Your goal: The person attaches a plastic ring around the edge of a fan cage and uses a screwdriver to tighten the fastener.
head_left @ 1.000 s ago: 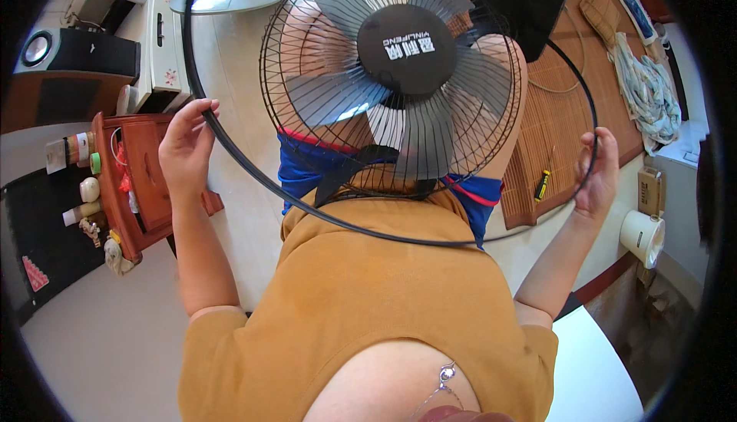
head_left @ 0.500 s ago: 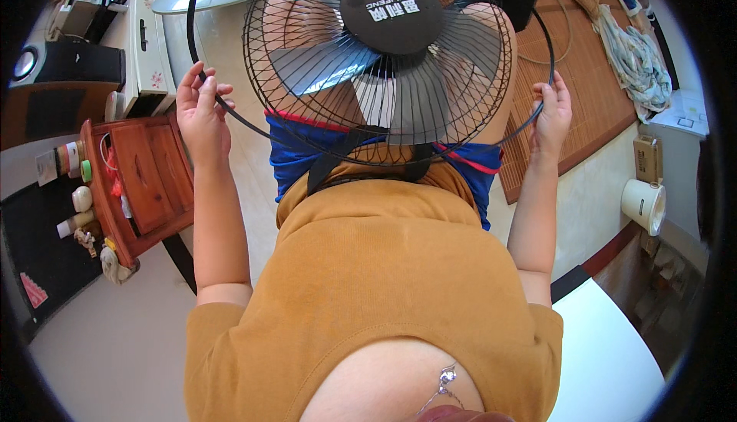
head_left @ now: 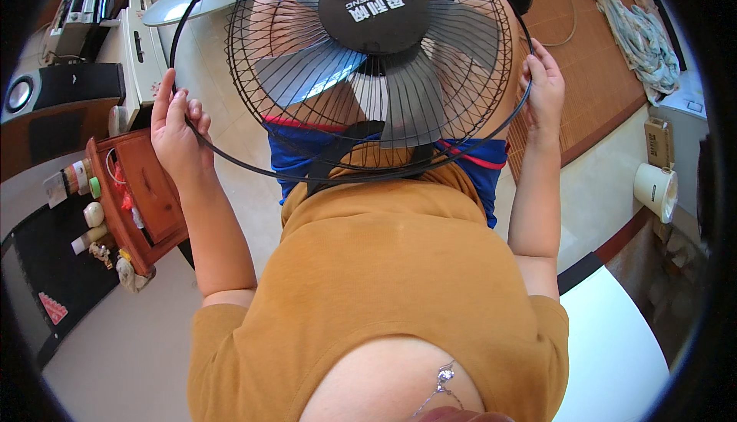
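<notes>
A black fan (head_left: 372, 9) with dark blades and a wire grille sits at my lap, between my bare legs. A thin black ring (head_left: 284, 174) loops loosely round the grille. My left hand (head_left: 178, 130) grips the ring at the left, out from the grille, with the index finger raised. My right hand (head_left: 542, 92) has its fingers curled on the ring's right side, just beyond the grille's edge.
A white round stand base (head_left: 175, 8) is at the top left. A speaker (head_left: 69, 84), a wooden drawer cabinet (head_left: 157, 192) and small bottles line the left. A bamboo mat (head_left: 583, 84) with crumpled cloth (head_left: 645, 54) lies right, beside a white bin (head_left: 652, 192).
My right hand has moved inward and up with the ring, now closer round the grille. My left hand rose and then shifted left, its index finger now raised. The fan appears higher and further left.
</notes>
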Available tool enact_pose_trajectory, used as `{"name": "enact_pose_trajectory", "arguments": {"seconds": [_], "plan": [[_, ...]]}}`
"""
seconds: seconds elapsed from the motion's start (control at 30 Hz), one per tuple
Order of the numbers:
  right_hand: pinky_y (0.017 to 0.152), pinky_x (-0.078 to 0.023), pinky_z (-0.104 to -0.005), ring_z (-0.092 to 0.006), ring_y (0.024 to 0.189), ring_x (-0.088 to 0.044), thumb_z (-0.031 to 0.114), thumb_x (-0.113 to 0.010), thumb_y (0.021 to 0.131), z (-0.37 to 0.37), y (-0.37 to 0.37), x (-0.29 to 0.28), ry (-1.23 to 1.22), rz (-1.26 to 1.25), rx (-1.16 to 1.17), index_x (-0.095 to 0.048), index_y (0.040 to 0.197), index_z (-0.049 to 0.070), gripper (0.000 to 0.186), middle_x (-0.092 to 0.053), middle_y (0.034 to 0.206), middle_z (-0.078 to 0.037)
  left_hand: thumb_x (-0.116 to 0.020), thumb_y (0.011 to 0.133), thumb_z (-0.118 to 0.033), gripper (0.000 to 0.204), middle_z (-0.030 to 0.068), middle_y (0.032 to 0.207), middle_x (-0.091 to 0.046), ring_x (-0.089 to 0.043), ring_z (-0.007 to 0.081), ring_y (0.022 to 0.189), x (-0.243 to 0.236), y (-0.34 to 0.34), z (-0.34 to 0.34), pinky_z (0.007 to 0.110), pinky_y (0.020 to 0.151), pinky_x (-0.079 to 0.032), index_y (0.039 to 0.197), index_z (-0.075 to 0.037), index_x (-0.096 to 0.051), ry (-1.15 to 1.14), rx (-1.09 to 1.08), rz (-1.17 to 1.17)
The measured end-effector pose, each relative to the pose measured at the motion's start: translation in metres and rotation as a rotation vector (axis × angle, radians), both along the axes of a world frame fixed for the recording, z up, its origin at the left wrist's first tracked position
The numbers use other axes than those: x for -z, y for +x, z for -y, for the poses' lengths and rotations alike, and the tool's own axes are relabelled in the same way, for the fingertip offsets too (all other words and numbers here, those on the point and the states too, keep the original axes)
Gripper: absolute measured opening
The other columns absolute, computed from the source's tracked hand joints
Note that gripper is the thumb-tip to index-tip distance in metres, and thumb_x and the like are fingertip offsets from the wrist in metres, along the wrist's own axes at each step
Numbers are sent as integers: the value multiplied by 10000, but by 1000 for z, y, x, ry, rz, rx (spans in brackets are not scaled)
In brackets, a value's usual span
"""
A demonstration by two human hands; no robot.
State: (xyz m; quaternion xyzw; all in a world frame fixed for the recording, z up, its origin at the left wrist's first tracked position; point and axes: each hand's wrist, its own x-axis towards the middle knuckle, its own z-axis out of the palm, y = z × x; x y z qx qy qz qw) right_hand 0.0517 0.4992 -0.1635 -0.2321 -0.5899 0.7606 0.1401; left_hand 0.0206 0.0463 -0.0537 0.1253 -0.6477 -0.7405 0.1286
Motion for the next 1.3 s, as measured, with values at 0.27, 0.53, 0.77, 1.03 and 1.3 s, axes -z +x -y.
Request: {"name": "enact_pose_trajectory", "arguments": {"seconds": [0.27, 0.53, 0.77, 1.03, 1.3], "plan": [[416, -292, -148, -30, 512, -402, 69, -487, 920, 6, -5, 4, 38, -25, 63, -439, 1263, -34, 361, -500, 703, -3, -468, 907, 12, 374, 46, 866, -512, -450, 78, 625, 15, -24, -3, 191, 468, -343, 1278, -24, -500, 6, 9, -14], [459, -313, -151, -30, 533, -404, 33, -501, 881, 6, -2, 6, -11, -95, 107, -424, 1266, -57, 403, -520, 718, -8, -443, 917, 6, 373, 73, 962, -517, -462, 82, 629, 28, -37, -6, 195, 469, -358, 1282, -40, -499, -31, 48, 26], [492, -331, -150, -25, 562, -432, 49, -517, 872, 16, -18, -12, 91, -64, 61, -384, 1316, -74, 479, -576, 761, -16, -425, 931, -26, 388, 77, 923, -551, -466, 67, 615, 31, -64, -33, 192, 454, -360, 1316, -57, -460, -74, 136, 52], [549, -401, -178, -48, 610, -489, 88, -512, 896, 27, -25, -16, 284, -107, 66, -389, 1310, -71, 460, -595, 785, -40, -400, 942, -78, 385, 100, 984, -562, -467, 85, 638, 32, -86, -42, 197, 484, -380, 1311, 28, -432, -21, 208, 121], [664, -461, -213, -88, 736, -557, 79, -518, 908, 35, -37, -21, 243, -152, 75, -419, 1253, -56, 384, -617, 841, -66, -456, 961, -234, 289, 11, 696, -468, -378, 57, 524, 32, -93, -49, 172, 409, -262, 1071, 20, -539, -5, 237, 144]]}}
